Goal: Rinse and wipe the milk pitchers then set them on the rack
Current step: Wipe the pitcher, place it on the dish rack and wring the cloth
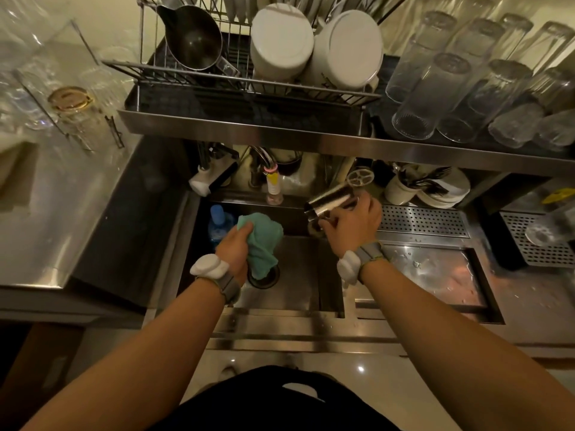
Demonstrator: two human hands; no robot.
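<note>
My right hand (353, 223) grips a small steel milk pitcher (328, 200), tilted on its side over the sink's right edge with its mouth pointing left. My left hand (235, 247) holds a crumpled green cloth (261, 241) above the sink (298, 275) and its drain. The cloth and pitcher are apart. A larger steel pitcher (193, 37) lies tilted in the wire dish rack (249, 85) on the shelf above, at the rack's left end.
White bowls (314, 45) fill the rack's right side. Upturned glasses (466, 88) crowd the shelf's right. A faucet (264, 160) and blue bottle (219, 220) sit at the sink's back left. A perforated drip tray (423, 220) lies right, with plates and cutlery (429, 185) behind.
</note>
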